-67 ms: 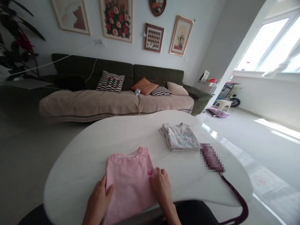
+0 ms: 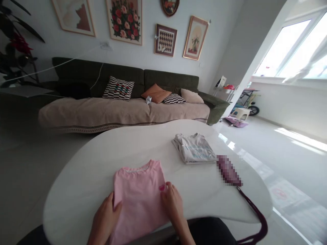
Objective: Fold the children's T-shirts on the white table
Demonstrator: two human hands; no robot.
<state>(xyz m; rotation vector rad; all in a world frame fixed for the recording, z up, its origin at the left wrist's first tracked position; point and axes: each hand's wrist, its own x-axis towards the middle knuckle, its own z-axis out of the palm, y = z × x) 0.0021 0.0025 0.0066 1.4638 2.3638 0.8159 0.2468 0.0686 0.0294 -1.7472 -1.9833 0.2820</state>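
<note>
A pink T-shirt, folded to a narrow strip, lies at the near edge of the white oval table. My left hand rests on its left edge with the thumb on the cloth, fingers curled under the fabric. My right hand lies flat on its right edge beside a small pink heart print, fingers stretched out. A folded pale grey T-shirt sits further right on the table, apart from both hands.
A pixelated purple object with a dark red strap lies at the table's right edge. Behind stand a dark green sofa with cushions, framed pictures on the wall, and a bright window at right over glossy floor.
The view has shifted slightly; both hands stay on the pink T-shirt's sides, almost unmoved.
</note>
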